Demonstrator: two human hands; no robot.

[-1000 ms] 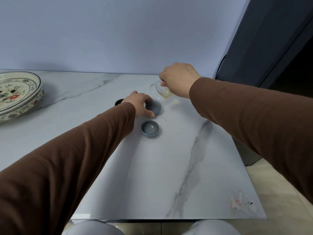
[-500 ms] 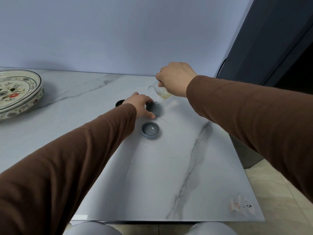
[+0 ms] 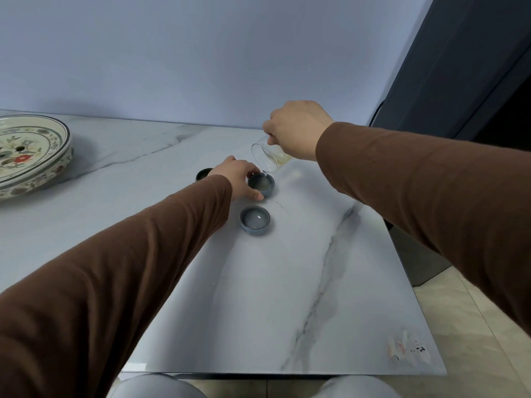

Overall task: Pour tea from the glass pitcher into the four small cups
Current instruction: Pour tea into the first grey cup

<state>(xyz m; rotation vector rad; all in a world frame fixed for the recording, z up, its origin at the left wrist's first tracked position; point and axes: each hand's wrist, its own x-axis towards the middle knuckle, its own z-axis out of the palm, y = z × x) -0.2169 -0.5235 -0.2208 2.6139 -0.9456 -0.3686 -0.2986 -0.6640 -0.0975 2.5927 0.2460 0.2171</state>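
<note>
Tipped further now, the glass pitcher (image 3: 265, 158) in the right hand's (image 3: 297, 129) grip pours into the cup (image 3: 261, 183) the left hand (image 3: 240, 180) holds steady. Near cup (image 3: 255, 219) looks full; others remain.

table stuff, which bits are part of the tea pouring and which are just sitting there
In use: glass pitcher tipped by right hand; cup being filled, steadied by left hand; near cup; far cup.
Lying about: patterned dish; paper scraps.
</note>
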